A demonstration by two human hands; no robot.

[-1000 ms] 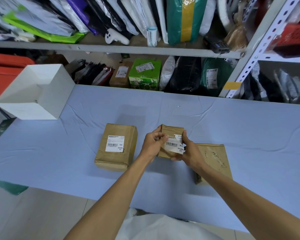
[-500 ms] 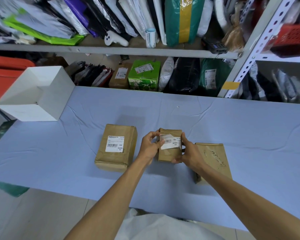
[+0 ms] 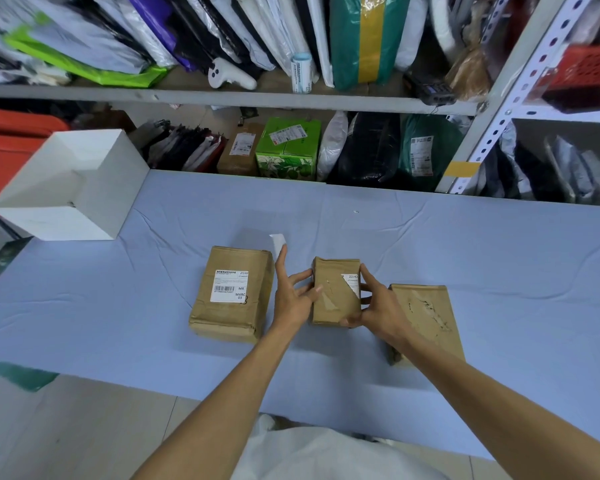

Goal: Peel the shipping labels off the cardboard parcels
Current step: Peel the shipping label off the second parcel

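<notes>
Gripping the half-peeled parcel [image 3: 333,306], right hand [image 3: 378,308]; label scrap [image 3: 278,241] touches the left hand [image 3: 290,299].

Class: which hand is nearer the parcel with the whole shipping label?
Left. The left hand is just right of the labelled parcel; the right hand grips the small parcel further right.

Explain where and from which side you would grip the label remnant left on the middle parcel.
Probably pinch its torn diagonal edge, coming from the lower left: the label remnant sits at the top right of the middle parcel, and the right hand blocks its right side.
</notes>
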